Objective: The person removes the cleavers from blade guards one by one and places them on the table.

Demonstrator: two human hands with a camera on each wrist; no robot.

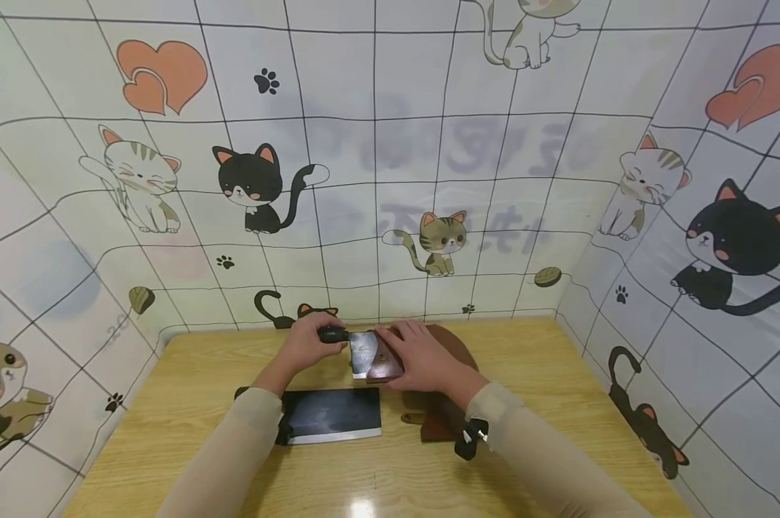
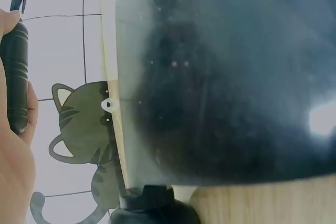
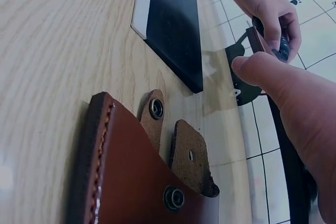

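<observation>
The left hand (image 1: 309,340) has its fingers curled round the black handle of a cleaver (image 1: 362,350), whose blade runs from those fingers into a brown sheath (image 1: 382,368) with a round snap. The right hand (image 1: 422,356) grips that sheath, fingers over its upper part. A short stretch of bare metal shows between the two hands, its bright cutting edge facing the person. Just nearer the person than the left fingers lies a second cleaver (image 1: 332,414), partly under the left forearm, its pale edge also towards the person; in the head view only a narrow strip of wood separates it from the held blade. Below the right fingers, partly hidden by the forearm, lies a second leather sheath (image 1: 438,428), its snap strap (image 1: 412,417) pointing towards the lying cleaver across a small gap. A rounded brown leather piece (image 1: 460,347) shows just behind the right hand; whether it joins that sheath I cannot tell. The wooden table (image 1: 189,403) stretches widely to the left of the left fingers and right of the right forearm, yet beyond the fingertips its far edge soon meets the cat-printed cloth (image 1: 345,165).
</observation>
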